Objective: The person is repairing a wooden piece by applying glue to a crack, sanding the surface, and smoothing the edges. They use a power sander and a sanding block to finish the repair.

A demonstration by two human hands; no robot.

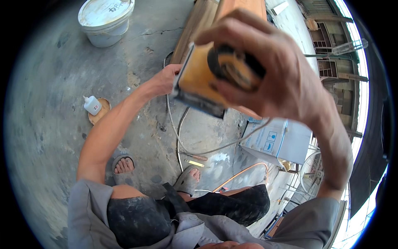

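Observation:
My right hand is raised at the upper middle, its fingers wrapped round a yellow and black power sander. The sander is tilted, with its flat pad facing left and down, and looks slightly blurred. Close by its pad edge is my left hand. The sander hides those fingertips, so whether they grip or touch anything does not show. Behind the sander lie long wooden pieces: a brown one and a reddish-orange one, both partly covered by the sander and my right hand.
A lidded white bucket stands far left. A white squeeze bottle rests on a round wooden piece. Grey cable and an orange hose cross the floor. At right are a white carton and a fan.

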